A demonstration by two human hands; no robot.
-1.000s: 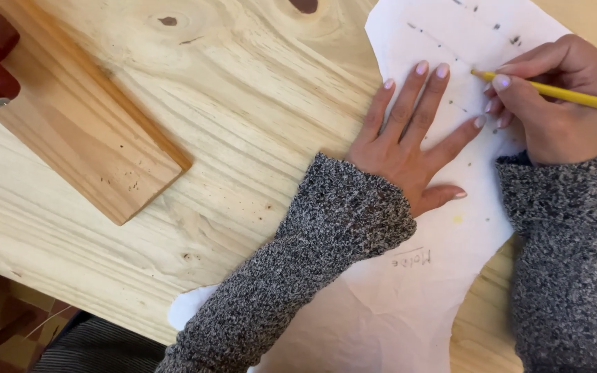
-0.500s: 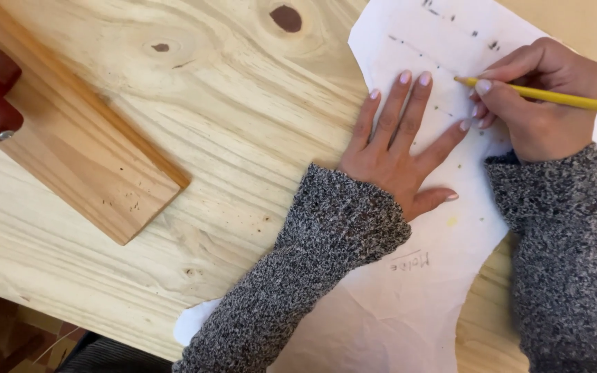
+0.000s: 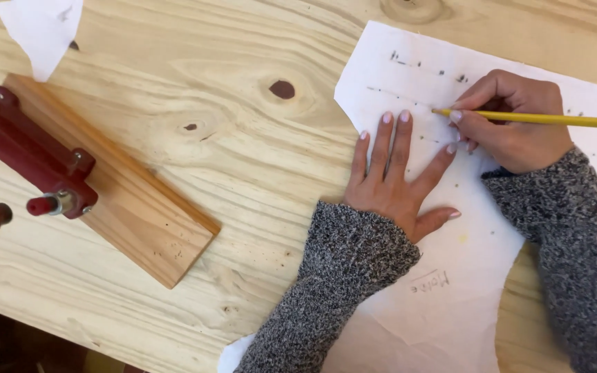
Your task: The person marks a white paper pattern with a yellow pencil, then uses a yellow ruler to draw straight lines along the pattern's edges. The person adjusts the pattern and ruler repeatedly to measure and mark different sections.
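A pale pine table (image 3: 195,83) with dark knots and strong grain fills the view from above. On it, toward the right, lies a white paper pattern (image 3: 464,276) cut to a curved outline, marked with small dots, dashes and a short handwritten word near its lower part. The left hand (image 3: 395,183) lies flat on this paper, palm down, its fingers (image 3: 383,145) spread and stretched out straight, gripping nothing and only pressing the sheet against the table. Just beside it, over the upper part of the paper, the right hand (image 3: 513,128) has its fingers curled tightly round a yellow pencil (image 3: 547,119); the pencil tip touches the paper close to the left hand's fingertips, while its shaft runs off past the paper's right edge. Both wrists wear grey speckled knit sleeves (image 3: 354,276). Well apart from the paper, to its left, a flat reddish-brown wooden board (image 3: 146,214) lies slantwise, with a dark red metal tool (image 3: 29,155) resting on its far end. A scrap of white paper (image 3: 36,27) lies beyond the board, at the upper left corner.
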